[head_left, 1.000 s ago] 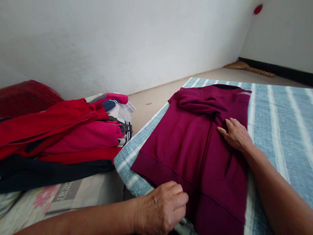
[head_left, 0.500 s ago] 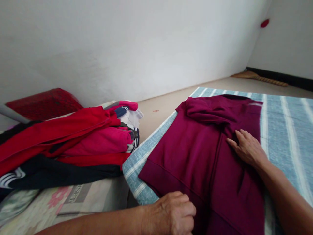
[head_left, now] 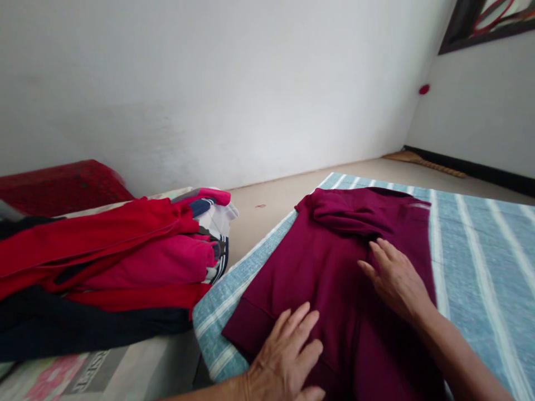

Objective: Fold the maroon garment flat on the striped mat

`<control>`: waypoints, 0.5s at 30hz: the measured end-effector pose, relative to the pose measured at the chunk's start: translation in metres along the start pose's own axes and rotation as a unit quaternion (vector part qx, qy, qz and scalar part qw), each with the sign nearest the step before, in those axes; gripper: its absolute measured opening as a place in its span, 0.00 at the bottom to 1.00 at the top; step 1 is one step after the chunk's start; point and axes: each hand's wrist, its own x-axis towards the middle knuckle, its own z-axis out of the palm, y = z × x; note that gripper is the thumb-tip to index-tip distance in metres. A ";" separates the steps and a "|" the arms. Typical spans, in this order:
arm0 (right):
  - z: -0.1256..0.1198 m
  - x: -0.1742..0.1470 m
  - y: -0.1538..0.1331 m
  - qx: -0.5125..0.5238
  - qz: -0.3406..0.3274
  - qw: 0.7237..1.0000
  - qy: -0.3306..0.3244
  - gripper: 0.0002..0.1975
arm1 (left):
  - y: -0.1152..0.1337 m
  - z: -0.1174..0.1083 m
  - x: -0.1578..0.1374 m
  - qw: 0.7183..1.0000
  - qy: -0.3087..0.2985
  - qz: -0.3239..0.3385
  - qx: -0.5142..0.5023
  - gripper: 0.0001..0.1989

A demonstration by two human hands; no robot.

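Note:
A maroon sweatshirt (head_left: 284,267) lies spread over a blue-and-white striped cloth (head_left: 493,278), one sleeve folded across its upper part. My left hand (head_left: 288,356) rests on the garment near its hem band, fingers spread and palm down. Farther up, my right hand (head_left: 397,278) lies on the right half of the sweatshirt with its fingers stretched out. Neither hand grips the fabric. The sweatshirt's lowest part runs out of the picture at the bottom.
To the left is a pile of red, pink and dark clothes (head_left: 146,256) on a patterned cover (head_left: 137,367). Behind it stands a dark red object (head_left: 67,186). A white wall (head_left: 251,94) runs along the back, and a straw broom (head_left: 422,162) lies on the floor (head_left: 276,195).
My left hand has gone from closed fingers to spread ones and moved up a little onto the sweatshirt. My right hand stays on the fabric. The view has tilted up slightly.

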 end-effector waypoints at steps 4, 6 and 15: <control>0.021 -0.014 -0.023 -0.008 -0.004 0.999 -0.040 0.32 | -0.015 0.015 -0.010 1.000 -0.002 -0.005 0.018 0.32; 0.028 -0.018 -0.026 -0.008 0.001 0.998 -0.062 0.33 | -0.020 0.019 -0.013 0.999 0.006 0.005 0.034 0.35; 0.015 -0.009 -0.032 0.024 0.027 0.993 -0.114 0.31 | -0.029 -0.011 -0.010 0.989 -0.023 0.015 0.148 0.32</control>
